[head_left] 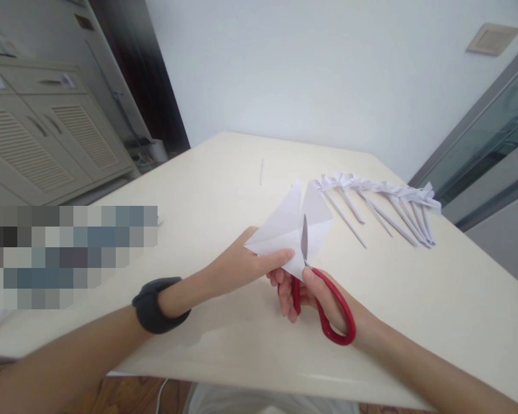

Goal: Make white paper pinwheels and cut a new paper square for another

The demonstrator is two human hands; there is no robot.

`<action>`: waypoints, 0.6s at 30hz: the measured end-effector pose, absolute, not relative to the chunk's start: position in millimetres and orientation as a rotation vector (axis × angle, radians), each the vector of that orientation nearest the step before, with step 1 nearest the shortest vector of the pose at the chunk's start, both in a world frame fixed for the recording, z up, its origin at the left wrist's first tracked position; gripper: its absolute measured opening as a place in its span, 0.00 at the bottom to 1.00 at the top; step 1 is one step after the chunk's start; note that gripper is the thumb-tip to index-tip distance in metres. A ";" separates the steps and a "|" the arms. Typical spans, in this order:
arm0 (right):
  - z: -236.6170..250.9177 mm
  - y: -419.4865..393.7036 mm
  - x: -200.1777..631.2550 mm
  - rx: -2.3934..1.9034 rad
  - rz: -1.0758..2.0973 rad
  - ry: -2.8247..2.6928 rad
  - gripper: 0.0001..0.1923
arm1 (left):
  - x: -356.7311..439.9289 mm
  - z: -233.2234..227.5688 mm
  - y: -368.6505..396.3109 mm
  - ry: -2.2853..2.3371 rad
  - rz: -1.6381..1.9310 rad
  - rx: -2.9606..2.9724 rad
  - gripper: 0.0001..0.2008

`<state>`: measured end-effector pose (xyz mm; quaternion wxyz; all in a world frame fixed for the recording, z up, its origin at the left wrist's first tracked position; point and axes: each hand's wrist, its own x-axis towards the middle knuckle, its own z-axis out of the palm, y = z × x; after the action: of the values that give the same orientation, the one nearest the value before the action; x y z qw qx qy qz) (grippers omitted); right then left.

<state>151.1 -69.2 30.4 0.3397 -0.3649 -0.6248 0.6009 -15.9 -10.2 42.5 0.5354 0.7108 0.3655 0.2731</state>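
My left hand (246, 265) pinches a folded white paper (285, 224) by its lower left corner, holding it just above the cream table (207, 190). My right hand (315, 299) grips red-handled scissors (328, 310), fingers through the loops. The blade (304, 241) points up into the paper near its middle fold. A dark band sits on my left wrist (157, 303).
A row of several white paper pieces with rolled stems (380, 198) lies on the table to the right of the hands. A thin paper strip (262, 171) lies farther back. A louvred cabinet (38, 138) stands at the left; a blurred patch covers the table's left part.
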 end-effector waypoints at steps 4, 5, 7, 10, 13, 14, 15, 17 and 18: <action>29.5 -69.1 150.5 -0.950 1.566 -1.615 0.29 | -15.2 46.2 -11.3 0.882 0.616 1.685 0.15; 29.6 -69.2 150.7 -0.951 1.565 -1.614 0.29 | -14.9 48.0 -11.6 0.891 0.603 1.683 0.15; 29.8 -69.4 151.1 -0.952 1.567 -1.614 0.29 | -14.6 50.9 -12.2 0.898 0.585 1.680 0.16; 30.2 -69.3 151.4 -0.953 1.572 -1.613 0.29 | -14.2 52.4 -12.3 0.905 0.585 1.672 0.16; 30.5 -69.1 151.2 -0.950 1.572 -1.614 0.30 | -14.3 51.4 -11.7 0.898 0.574 1.666 0.15; 30.7 -69.1 151.2 -0.947 1.572 -1.616 0.30 | -14.5 51.0 -11.4 0.890 0.568 1.668 0.15; 31.0 -69.2 151.3 -0.945 1.571 -1.618 0.30 | -14.7 50.6 -11.2 0.883 0.562 1.672 0.15; 31.6 -69.6 151.8 -0.936 1.571 -1.622 0.29 | -15.2 50.1 -11.1 0.877 0.559 1.679 0.15; 31.6 -69.8 152.2 -0.931 1.572 -1.624 0.28 | -15.3 50.0 -11.2 0.879 0.559 1.681 0.16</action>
<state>152.2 -69.8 31.6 0.3415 -0.3579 -0.6244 0.6045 -15.3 -11.2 50.0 0.5496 0.7102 0.3713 0.2361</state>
